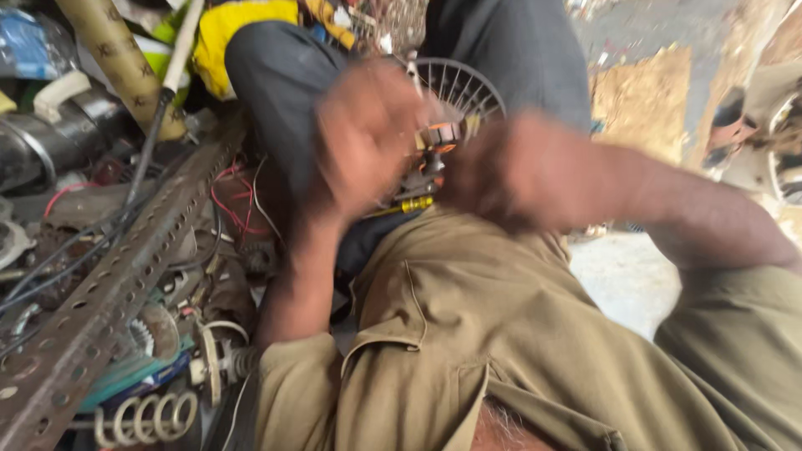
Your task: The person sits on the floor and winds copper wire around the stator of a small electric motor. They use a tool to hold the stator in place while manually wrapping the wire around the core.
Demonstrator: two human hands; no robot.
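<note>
The left hand (363, 138) and the right hand (514, 171), both motion-blurred so that I cannot tell whether either grips, flank a small fan motor (430, 154) with copper windings and a round wire guard (464, 88), above the lap, beside a perforated steel angle bar (109, 301).
</note>
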